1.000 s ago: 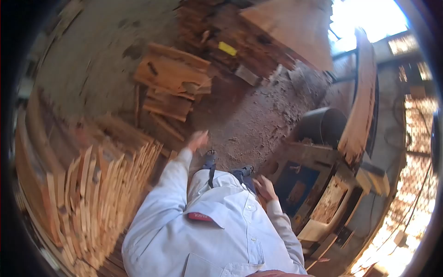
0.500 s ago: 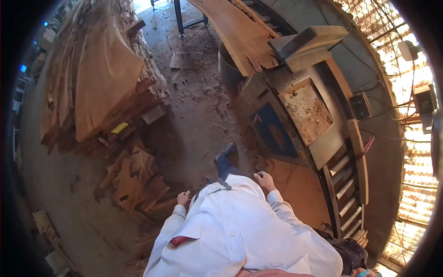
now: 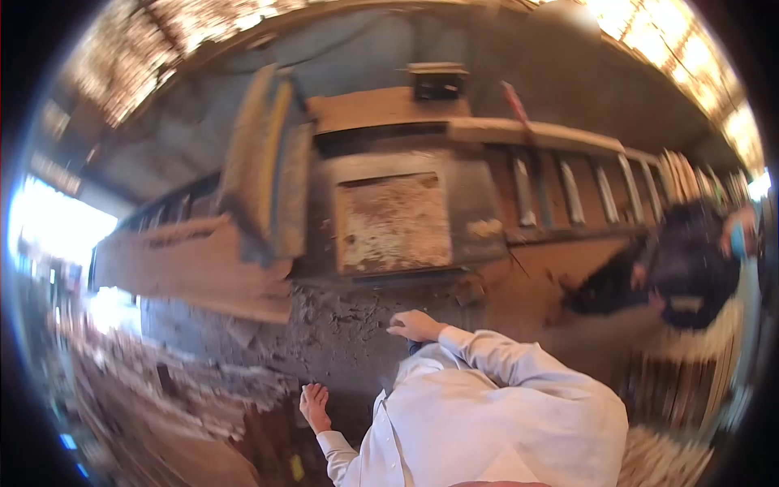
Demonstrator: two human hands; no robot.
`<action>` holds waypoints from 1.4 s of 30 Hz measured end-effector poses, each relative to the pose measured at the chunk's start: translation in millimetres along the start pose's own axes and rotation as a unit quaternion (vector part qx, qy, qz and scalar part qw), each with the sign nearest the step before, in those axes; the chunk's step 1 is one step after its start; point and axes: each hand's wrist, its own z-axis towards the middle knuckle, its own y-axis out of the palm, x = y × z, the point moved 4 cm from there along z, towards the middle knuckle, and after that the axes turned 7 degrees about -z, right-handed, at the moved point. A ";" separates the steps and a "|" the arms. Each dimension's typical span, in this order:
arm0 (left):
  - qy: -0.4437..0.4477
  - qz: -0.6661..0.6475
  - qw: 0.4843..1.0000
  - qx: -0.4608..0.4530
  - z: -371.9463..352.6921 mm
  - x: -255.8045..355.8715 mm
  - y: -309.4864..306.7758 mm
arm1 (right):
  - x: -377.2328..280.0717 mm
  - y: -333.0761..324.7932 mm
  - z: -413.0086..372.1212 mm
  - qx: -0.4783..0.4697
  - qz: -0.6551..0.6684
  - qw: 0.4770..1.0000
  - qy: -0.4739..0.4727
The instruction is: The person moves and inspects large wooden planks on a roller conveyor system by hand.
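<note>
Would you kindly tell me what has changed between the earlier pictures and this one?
The head view has swung right: the machine, earlier at the right, is now ahead, with the wooden slab to its left. A co-worker at the right has come more fully into view. The left hand and right hand show nothing held, as before.

Scraps [image 3: 349, 315] near the right hand [image 3: 417, 325] blurred, perhaps bark — rollers [image 3: 571, 193] smeared too — shirt [image 3: 503, 414] cut off below
</note>
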 end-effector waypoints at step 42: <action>0.070 -0.072 0.994 -0.048 308.3 248.5 67.7 | -164.3 24.3 71.3 0.055 0.350 0.902 0.246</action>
